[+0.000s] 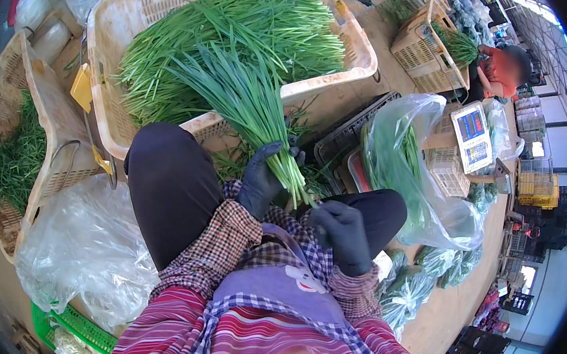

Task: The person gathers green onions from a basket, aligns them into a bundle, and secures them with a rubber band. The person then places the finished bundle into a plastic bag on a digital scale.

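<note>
My left hand (263,179), in a dark glove, is closed around the lower stems of a bunch of garlic chives (249,97). The leaves fan up and away over the rim of a large plastic crate (325,83), where many more chives (232,37) lie heaped. My right hand (341,230), gloved too, is just below the pale stem ends, its fingers pinched on a thin stem (310,199) at the bunch's edge. Loose green leaves lie beneath the bunch, partly hidden by it.
At left stand a crate (45,124) with loose greens, clear plastic bags (88,239) and a green basket (86,322). At right are an open clear bag of chives (401,164), a digital scale (472,137) and several filled bags (410,293). Another person (503,71) sits beyond, beside a crate.
</note>
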Action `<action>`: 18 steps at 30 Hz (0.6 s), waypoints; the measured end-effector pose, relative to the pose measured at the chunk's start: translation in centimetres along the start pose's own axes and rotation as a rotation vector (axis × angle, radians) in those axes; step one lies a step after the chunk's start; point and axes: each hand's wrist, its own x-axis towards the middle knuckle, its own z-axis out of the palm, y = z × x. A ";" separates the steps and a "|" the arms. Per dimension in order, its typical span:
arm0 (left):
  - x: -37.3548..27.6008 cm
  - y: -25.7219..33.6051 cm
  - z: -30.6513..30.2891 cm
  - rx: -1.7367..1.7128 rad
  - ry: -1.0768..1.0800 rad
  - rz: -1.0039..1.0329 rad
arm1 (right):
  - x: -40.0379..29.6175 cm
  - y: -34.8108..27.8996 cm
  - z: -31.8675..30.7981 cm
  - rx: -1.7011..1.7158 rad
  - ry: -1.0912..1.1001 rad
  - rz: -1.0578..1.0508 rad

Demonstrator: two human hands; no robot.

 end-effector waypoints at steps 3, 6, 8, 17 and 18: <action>0.2 0.1 -0.3 -0.031 -0.056 0.030 | -1.9 -0.4 -3.9 -0.302 0.137 -0.642; 0.2 0.0 0.4 -0.009 -0.046 0.007 | -1.5 -0.4 -6.4 -0.728 0.339 -0.792; 0.1 -0.1 0.6 0.022 -0.044 -0.023 | -0.4 -1.9 -5.6 -0.886 0.381 -0.499; -0.8 -0.8 0.6 0.117 -0.132 -0.228 | 2.6 0.1 0.3 -0.514 0.210 -0.480; -0.7 -0.7 0.4 0.018 -0.184 -0.235 | 3.3 1.1 0.0 -0.386 0.179 -0.367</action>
